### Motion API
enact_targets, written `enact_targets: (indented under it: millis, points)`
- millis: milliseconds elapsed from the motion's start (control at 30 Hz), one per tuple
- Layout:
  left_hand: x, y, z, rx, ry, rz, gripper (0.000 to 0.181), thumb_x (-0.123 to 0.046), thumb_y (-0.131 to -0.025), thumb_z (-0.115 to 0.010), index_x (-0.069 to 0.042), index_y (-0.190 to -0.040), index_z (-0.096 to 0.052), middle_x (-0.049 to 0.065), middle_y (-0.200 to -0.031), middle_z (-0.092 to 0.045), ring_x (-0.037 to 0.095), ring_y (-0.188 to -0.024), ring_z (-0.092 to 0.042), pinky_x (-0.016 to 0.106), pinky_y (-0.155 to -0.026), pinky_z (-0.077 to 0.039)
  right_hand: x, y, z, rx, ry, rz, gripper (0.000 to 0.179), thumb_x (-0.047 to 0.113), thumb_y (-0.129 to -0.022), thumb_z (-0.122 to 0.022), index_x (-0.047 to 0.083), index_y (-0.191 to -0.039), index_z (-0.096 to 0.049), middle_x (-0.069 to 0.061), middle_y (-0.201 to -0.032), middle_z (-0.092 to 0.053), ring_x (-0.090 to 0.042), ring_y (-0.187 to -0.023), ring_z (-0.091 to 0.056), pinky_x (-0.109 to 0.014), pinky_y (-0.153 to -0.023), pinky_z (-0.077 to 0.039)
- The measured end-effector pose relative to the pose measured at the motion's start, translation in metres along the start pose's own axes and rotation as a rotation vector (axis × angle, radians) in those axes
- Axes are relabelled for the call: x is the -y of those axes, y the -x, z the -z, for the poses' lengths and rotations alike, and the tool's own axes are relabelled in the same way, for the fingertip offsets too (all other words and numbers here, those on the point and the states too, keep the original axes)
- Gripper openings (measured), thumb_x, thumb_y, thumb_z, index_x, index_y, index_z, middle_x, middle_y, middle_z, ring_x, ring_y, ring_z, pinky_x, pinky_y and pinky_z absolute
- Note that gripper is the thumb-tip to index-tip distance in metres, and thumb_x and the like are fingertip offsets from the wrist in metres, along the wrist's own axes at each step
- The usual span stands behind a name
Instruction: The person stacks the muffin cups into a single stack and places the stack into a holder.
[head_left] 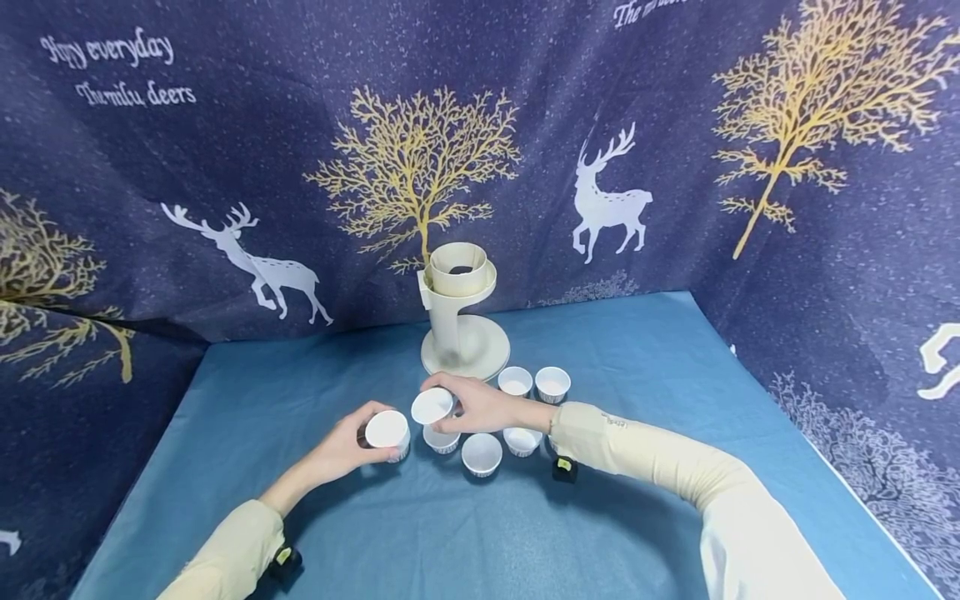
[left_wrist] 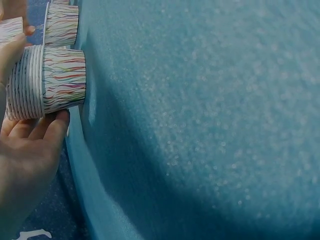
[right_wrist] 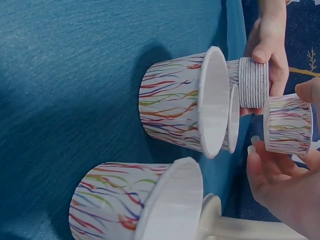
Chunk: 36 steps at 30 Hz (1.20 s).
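My left hand [head_left: 347,448] grips a stack of nested white paper baking cups [left_wrist: 65,77], its rims piled closely together and its side printed with wavy coloured lines. Just right of it, my right hand [head_left: 480,404] holds one paper baking cup [right_wrist: 289,124] between thumb and fingers, above the table. Below and beside the right hand, several more such cups stand on the cloth, among them a front cup [head_left: 482,454] and a back right cup [head_left: 552,383]. The right forearm partly hides some of them.
A cream-coloured stand [head_left: 465,346] with a round base and a ring-shaped top rises behind the cups. Blue cloth [head_left: 420,533] covers the table. A dark curtain [head_left: 525,50] with deer and trees hangs behind it and along both sides.
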<state>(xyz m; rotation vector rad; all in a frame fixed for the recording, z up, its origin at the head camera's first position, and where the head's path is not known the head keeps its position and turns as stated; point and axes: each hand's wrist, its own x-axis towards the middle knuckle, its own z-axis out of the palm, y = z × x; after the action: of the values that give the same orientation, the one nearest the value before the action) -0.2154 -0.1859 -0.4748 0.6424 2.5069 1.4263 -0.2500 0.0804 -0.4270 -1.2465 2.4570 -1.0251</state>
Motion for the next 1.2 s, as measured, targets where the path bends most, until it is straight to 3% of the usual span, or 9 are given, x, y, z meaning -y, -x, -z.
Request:
enact_targets:
  millis: [300, 833, 1000, 1200]
  points:
    - [0.001, 0.000, 0.000, 0.004, 0.014, -0.002, 0.052, -0.031, -0.071, -0.078, -0.020, -0.115, -0.052, 0.005, -0.112, -0.057, 0.013, -0.093, -0.058, 0.024, -0.073, -0.049, 0.008, -0.002, -0.001, 0.049, 0.007, 0.022, 0.051, 0.029, -0.084, -0.063, 0.014, -0.128, -0.043, 0.004, -0.120, -0.053, -0.009, -0.093, -0.051, -0.022, -0.074, -0.047]
    - [0.001, 0.002, 0.001, 0.019, 0.027, -0.020, 0.054, -0.027, -0.074, -0.076, -0.014, -0.118, -0.049, 0.010, -0.111, -0.055, 0.015, -0.091, -0.057, 0.024, -0.071, -0.049, 0.015, -0.009, -0.006, 0.060, -0.036, 0.088, 0.046, 0.028, -0.083, -0.065, 0.014, -0.123, -0.046, 0.002, -0.116, -0.056, -0.009, -0.098, -0.053, -0.028, -0.080, -0.049]
    - [-0.009, 0.004, 0.001, 0.027, 0.021, -0.003, 0.053, -0.020, -0.076, -0.075, -0.011, -0.120, -0.047, 0.013, -0.113, -0.054, 0.016, -0.091, -0.057, 0.024, -0.070, -0.050, 0.020, -0.012, -0.008, 0.083, -0.043, 0.100, 0.049, 0.028, -0.083, -0.066, 0.010, -0.125, -0.046, -0.001, -0.117, -0.056, -0.013, -0.099, -0.054, -0.033, -0.079, -0.050]
    - [0.000, 0.002, 0.001, 0.038, 0.047, -0.014, 0.055, -0.028, -0.075, -0.075, -0.015, -0.121, -0.047, 0.012, -0.116, -0.052, 0.016, -0.094, -0.057, 0.025, -0.071, -0.050, 0.023, -0.015, -0.008, 0.091, -0.009, 0.115, 0.050, 0.029, -0.084, -0.065, 0.011, -0.126, -0.045, 0.000, -0.119, -0.055, -0.012, -0.098, -0.053, -0.034, -0.079, -0.050]
